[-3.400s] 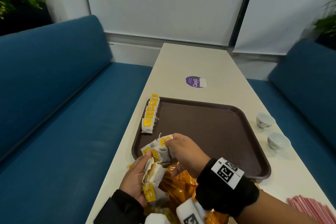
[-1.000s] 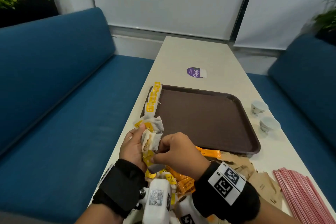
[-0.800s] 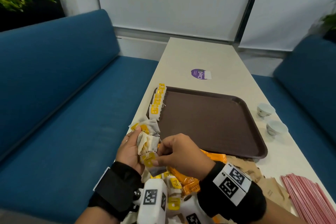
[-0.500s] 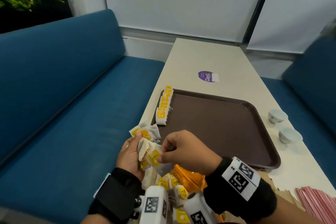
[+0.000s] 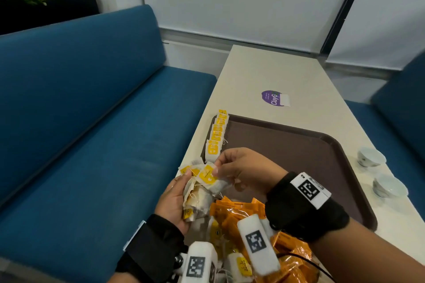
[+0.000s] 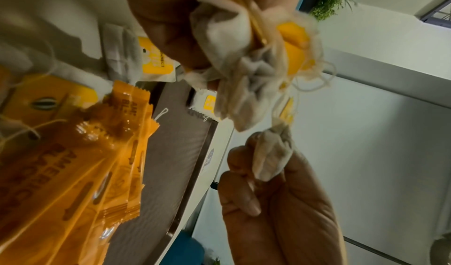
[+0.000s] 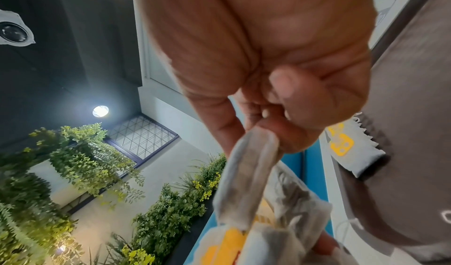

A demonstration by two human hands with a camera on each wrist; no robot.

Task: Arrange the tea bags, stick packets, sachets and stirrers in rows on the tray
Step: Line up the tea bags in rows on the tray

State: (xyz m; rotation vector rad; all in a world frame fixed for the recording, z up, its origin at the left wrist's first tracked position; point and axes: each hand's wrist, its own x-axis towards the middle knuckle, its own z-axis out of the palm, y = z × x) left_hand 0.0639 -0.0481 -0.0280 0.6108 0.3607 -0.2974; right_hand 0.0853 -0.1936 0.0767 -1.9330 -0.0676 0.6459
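Observation:
My left hand (image 5: 181,190) grips a crumpled bunch of tea bags (image 5: 197,200) with yellow tags and tangled strings, just off the brown tray's (image 5: 299,156) near left corner. My right hand (image 5: 216,169) pinches one tea bag (image 5: 208,178) at the top of that bunch by thumb and forefinger. The right wrist view shows the pinched tea bag (image 7: 246,168) hanging from the fingertips. In the left wrist view the bunch (image 6: 234,57) sits above the right hand (image 6: 268,192). A row of tea bags (image 5: 217,135) lies along the tray's left edge. Orange stick packets (image 5: 236,211) are heaped under my wrists.
Two small white cups (image 5: 370,156) stand on the table right of the tray. A purple sticker (image 5: 274,98) lies beyond the tray. Blue benches (image 5: 92,122) flank the table on both sides. More loose tea bags (image 5: 239,266) lie among the packets near me.
My right hand has worked one tea bag loose at the top of the bunch, and both hands have lifted slightly toward the tray's near left corner. The row on the tray is unchanged.

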